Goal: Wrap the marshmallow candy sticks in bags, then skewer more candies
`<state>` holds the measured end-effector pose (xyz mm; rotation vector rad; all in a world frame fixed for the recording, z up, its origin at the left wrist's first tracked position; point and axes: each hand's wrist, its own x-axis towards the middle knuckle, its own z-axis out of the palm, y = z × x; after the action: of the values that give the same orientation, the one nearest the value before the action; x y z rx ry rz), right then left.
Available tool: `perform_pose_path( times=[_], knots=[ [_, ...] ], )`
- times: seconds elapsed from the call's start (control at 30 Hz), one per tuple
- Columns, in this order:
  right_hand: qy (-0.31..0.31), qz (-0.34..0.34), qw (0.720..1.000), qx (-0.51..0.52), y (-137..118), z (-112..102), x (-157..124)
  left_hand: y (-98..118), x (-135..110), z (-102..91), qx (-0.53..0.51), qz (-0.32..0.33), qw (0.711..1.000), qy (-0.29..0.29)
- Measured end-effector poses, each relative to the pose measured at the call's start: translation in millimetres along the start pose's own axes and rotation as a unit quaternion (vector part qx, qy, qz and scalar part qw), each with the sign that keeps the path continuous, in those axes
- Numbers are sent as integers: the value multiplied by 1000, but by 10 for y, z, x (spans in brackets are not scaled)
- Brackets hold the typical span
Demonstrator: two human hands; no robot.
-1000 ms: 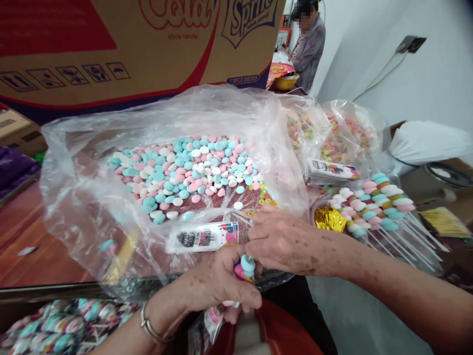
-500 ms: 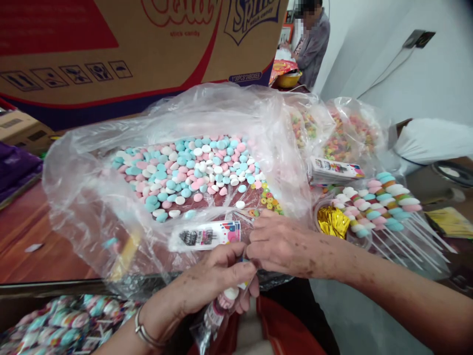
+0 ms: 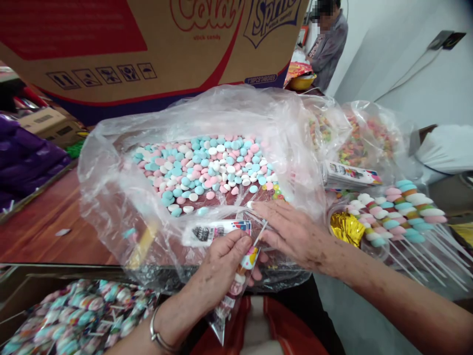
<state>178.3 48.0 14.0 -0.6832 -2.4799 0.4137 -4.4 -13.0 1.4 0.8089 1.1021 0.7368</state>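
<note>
My left hand (image 3: 225,261) is closed around a stick candy in a clear bag (image 3: 238,281). The candy pieces and a printed card show through the film, and the bag's pointed end hangs toward my lap. A white stick (image 3: 260,230) juts out above my thumb. Beside it my right hand (image 3: 291,236) is open, fingers stretched over the plastic sheet and thumb apart, close to the stick. Near its fingertips lie thin pale strips (image 3: 254,216) and a white candy (image 3: 250,204). Just beyond my left hand lies a stack of printed cards (image 3: 214,231).
Loose pastel candies (image 3: 207,167) lie on the clear plastic sheet (image 3: 103,143). At right are unwrapped candy sticks (image 3: 402,212), gold strips (image 3: 346,229) and more cards (image 3: 351,173). A box of wrapped candies (image 3: 81,315) sits lower left. Behind stands a large carton (image 3: 148,44); another person (image 3: 328,44) works beyond.
My right hand has moved off the bag's neck and its fingers have spread out. The white stick now shows above my left hand. The view has shifted left.
</note>
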Motion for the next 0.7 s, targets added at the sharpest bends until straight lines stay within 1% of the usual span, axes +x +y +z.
perform_pose_path(
  times=[0.1, 0.2, 0.27, 0.33, 0.4, 0.43, 0.47, 0.5, 0.53, 0.57, 0.63, 0.7],
  knots=[
    [-16, -28, 996, 81, -77, 68, -34, -41, 5, 23, 19, 34, 999, 26],
    [-32, -3, 988, 151, -121, 102, -70, -82, -28, 50, 62, 52, 996, 34],
    [-31, 23, 982, 184, -132, 108, -96, -86, -43, 61, 103, 87, 989, 56],
    [20, 78, 977, 200, -148, 121, -115, -67, -31, 63, 158, 156, 969, 109],
    [75, 178, 957, 218, -181, 156, -117, -31, 6, 60, 207, 248, 932, 162],
    [82, 226, 941, 236, -203, 182, -111, -12, 27, 60, 222, 290, 914, 176],
    [75, 262, 925, 264, -227, 212, -102, 5, 46, 61, 233, 319, 900, 182],
    [62, 284, 910, 296, -249, 243, -90, 20, 60, 63, 239, 336, 893, 180],
    [53, 293, 897, 325, -267, 274, -80, 29, 68, 65, 240, 335, 894, 176],
    [52, 298, 887, 348, -279, 304, -72, 33, 70, 66, 231, 319, 903, 174],
    [72, 310, 871, 373, -284, 356, -71, 22, 63, 63, 174, 261, 935, 167],
    [98, 330, 855, 387, -266, 401, -90, -8, 55, 52, 85, 194, 967, 139]
  ],
)
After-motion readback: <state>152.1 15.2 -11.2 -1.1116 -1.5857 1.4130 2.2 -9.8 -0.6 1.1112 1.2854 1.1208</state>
